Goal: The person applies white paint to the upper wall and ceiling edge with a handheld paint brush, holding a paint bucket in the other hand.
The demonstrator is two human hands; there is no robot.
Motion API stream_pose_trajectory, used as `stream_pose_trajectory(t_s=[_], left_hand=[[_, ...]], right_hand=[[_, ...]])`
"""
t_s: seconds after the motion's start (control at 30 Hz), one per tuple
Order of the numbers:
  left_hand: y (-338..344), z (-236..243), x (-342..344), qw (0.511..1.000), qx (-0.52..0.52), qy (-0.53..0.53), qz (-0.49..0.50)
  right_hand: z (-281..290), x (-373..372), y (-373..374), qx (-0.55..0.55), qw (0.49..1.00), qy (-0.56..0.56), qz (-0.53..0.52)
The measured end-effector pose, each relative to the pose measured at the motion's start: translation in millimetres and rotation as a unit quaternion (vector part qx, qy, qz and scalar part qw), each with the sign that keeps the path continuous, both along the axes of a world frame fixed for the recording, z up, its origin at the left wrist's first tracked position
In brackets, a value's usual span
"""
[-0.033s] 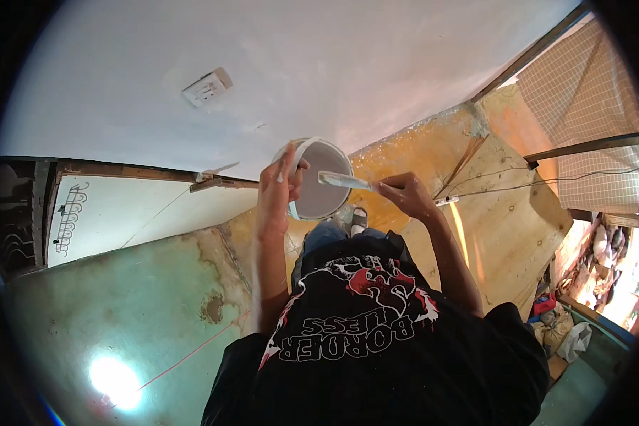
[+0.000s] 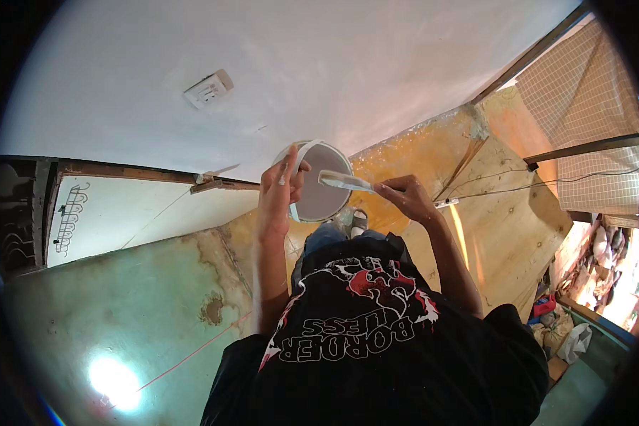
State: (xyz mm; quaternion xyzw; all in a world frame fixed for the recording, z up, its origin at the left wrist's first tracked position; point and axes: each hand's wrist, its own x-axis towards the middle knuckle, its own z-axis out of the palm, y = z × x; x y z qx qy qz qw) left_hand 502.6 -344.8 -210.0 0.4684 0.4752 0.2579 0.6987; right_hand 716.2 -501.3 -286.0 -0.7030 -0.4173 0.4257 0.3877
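A pale bucket (image 2: 325, 199) with grey-white contents is held at its left side by my left hand (image 2: 277, 195), fingers closed round the handle and rim, with white smears on the skin. My right hand (image 2: 408, 197) pinches the end of a white-coated flat tool (image 2: 341, 180), perhaps a brush, whose far end lies over the bucket's opening. Below them show my sandalled foot (image 2: 358, 224) and black T-shirt (image 2: 369, 369).
A white wall (image 2: 355, 64) with a white socket plate (image 2: 207, 89) rises ahead. Wire hooks (image 2: 71, 216) are at left. Wooden boards (image 2: 515, 234), loose cables, a checked cloth (image 2: 561, 78) and piled bags (image 2: 574, 341) are at right. The greenish surface (image 2: 149, 312) at lower left is stained.
The bucket, both hands and the tool have shifted very slightly downward in the picture. Both grips look the same.
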Motion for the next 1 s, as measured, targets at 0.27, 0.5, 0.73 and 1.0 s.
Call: stream_pose_trajectory(t_s=[0.27,0.5,0.73,1.0], left_hand=[[-2,7,-1,0.999,-0.010,-0.008,-0.030],[-5,4,0,1.000,0.010,-0.019,-0.014],[5,-1,-1,1.000,-0.005,-0.019,-0.004],[2,5,-8,0.998,0.017,0.050,-0.025]], right_hand=[[-1,5,-9,-0.023,0.998,0.064,-0.006],[-6,1,-11,-0.014,0.999,0.047,-0.018],[2,-13,-6,-0.029,0.999,0.022,-0.013],[-8,-7,4,-0.024,1.000,0.011,0.011]])
